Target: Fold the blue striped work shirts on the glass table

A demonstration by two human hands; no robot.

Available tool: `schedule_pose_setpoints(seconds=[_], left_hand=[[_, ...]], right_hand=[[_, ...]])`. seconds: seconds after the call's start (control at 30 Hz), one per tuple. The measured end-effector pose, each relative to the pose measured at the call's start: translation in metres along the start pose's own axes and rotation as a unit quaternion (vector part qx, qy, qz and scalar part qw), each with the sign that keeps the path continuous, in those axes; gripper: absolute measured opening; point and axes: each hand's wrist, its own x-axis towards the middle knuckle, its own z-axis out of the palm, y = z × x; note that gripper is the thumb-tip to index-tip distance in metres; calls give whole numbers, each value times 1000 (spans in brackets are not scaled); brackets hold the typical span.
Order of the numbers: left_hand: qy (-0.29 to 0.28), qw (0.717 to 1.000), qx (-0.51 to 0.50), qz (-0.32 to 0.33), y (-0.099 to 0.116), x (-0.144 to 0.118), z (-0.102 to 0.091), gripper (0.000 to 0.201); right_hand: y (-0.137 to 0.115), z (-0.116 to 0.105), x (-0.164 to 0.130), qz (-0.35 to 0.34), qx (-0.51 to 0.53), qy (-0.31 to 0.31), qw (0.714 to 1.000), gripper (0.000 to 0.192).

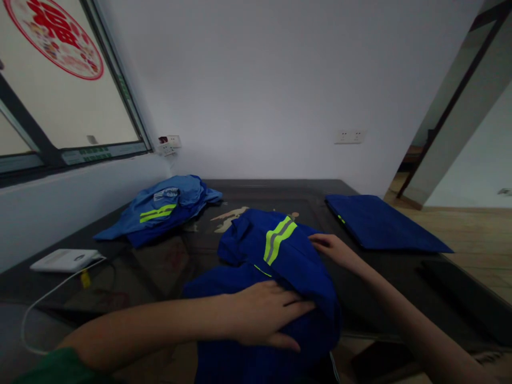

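A white box (66,260) sits near the left edge of a dark table (312,194), its pale cable (29,320) looping down past the near side. Behind it, a light-blue garment (160,200) lies heaped close to the wall (248,106), a band of tabletop separating it from the dark-blue garment (288,256) at center, which runs down over the near edge. The left hand (268,314) rests palm down on the center garment, fingers loosely extended; the right hand (328,248) bends its fingers at the far right side, though whether they grip cloth cannot be told. A dark strip of table parts that hand from a flat blue cloth (384,221), its corner at the right edge. The tabletop shows a pale pattern (232,217) beyond the garment. Around the room, a window (80,112) with a red decal (56,37) stands left, sockets (350,137) dot the wall, and wooden flooring (480,234) lies right.
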Motion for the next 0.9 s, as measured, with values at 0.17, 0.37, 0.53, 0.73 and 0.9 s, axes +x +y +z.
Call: schedule_pose_setpoints(seconds=[0.17, 0.37, 0.53, 0.73, 0.9], left_hand=[[20, 989, -140, 33, -11, -34, -17, 33], [217, 936, -74, -266, -100, -95, -35, 32], [191, 887, -128, -401, -173, -106, 9, 44], [292, 849, -184, -401, -200, -86, 39, 27], [392, 842, -155, -337, -192, -93, 7, 25]], right_hand=[[-23, -19, -44, 30, 7, 81, 996, 37], [-76, 4, -89, -34, -42, 88, 995, 31], [-84, 42, -75, -74, -164, 70, 981, 60], [-57, 56, -45, -32, -240, 50, 969, 55], [-32, 33, -44, -37, -123, 126, 984, 38]])
